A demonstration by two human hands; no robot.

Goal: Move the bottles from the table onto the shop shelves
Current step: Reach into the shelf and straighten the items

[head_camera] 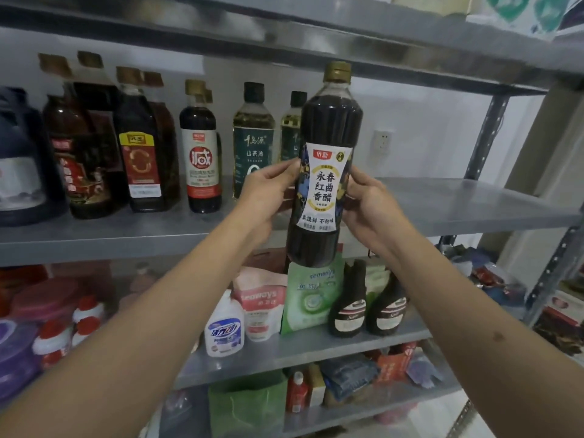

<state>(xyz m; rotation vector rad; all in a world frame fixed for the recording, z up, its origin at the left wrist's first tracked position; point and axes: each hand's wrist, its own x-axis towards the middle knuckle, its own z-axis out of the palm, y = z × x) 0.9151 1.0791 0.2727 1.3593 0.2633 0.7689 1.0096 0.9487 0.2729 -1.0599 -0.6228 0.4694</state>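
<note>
While both hands hold it upright in the air, the dark vinegar bottle (pixel 322 172) hangs in front of the grey metal shelf (pixel 458 203), its gold cap just under the front lip of the shelf above (pixel 379 52) and its base below the shelf's front edge. The left hand (pixel 268 191) grips the label from the left side with curled fingers; the right hand (pixel 369 203) wraps round the right side. On that shelf a row of bottles fills the left half: dark sauce bottles (pixel 142 147), a red-labelled soy bottle (pixel 200 153) and two green oil bottles (pixel 254 137) nearest the held one. To the right of the oil bottles the shelf surface lies bare out to the corner post (pixel 486 134). Lower shelves carry pouches (pixel 311 298) and squat brown bottles (pixel 347 305).
</note>
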